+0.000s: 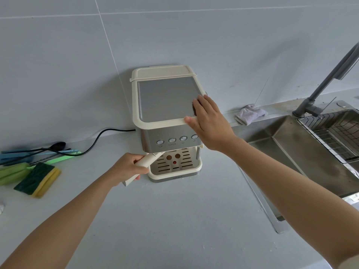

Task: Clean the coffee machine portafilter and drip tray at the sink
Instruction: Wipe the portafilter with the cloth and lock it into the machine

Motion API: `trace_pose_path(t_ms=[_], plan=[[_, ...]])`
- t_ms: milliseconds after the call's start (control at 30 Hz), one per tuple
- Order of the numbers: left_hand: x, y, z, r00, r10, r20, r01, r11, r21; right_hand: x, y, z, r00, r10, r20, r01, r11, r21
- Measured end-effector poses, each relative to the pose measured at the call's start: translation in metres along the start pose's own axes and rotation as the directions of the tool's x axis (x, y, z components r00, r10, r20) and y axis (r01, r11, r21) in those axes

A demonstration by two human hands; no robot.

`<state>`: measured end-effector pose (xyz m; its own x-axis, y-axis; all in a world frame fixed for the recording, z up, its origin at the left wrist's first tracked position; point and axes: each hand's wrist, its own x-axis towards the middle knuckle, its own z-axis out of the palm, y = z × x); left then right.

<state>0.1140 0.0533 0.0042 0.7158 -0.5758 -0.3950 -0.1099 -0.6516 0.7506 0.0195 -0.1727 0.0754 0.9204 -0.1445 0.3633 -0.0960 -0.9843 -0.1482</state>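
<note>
A cream and steel coffee machine (165,98) stands on the grey counter against the tiled wall. My left hand (128,167) grips the cream handle of the portafilter (149,159), which angles out to the left from under the machine's head; its basket end is hidden. My right hand (207,121) lies flat on the machine's top right corner, fingers straight, thumb on the front rim. The slotted drip tray (174,171) sits in the machine's base, below the row of buttons.
A steel sink (291,152) with a wire rack (334,133) and a grey tap (320,88) lies to the right. A crumpled cloth (250,113) sits behind it. Sponges (38,179), brushes and a black spoon (56,146) lie at the left, beside the power cord (97,138).
</note>
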Motion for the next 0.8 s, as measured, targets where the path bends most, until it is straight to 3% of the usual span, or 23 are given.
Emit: trace_pose_path(t_ms=[300, 800], plan=[[-0.006, 0.002, 0.008, 1.000, -0.011, -0.017, 0.010, 0.996, -0.088, 0.001, 0.001, 0.002, 1.000, 0.000, -0.017, 0.001, 1.000, 0.014], [-0.008, 0.002, 0.017, 0.994, 0.022, -0.109, -0.017, 0.999, 0.042, -0.003, -0.004, -0.002, 0.998, 0.037, 0.051, -0.038, 0.999, 0.014]])
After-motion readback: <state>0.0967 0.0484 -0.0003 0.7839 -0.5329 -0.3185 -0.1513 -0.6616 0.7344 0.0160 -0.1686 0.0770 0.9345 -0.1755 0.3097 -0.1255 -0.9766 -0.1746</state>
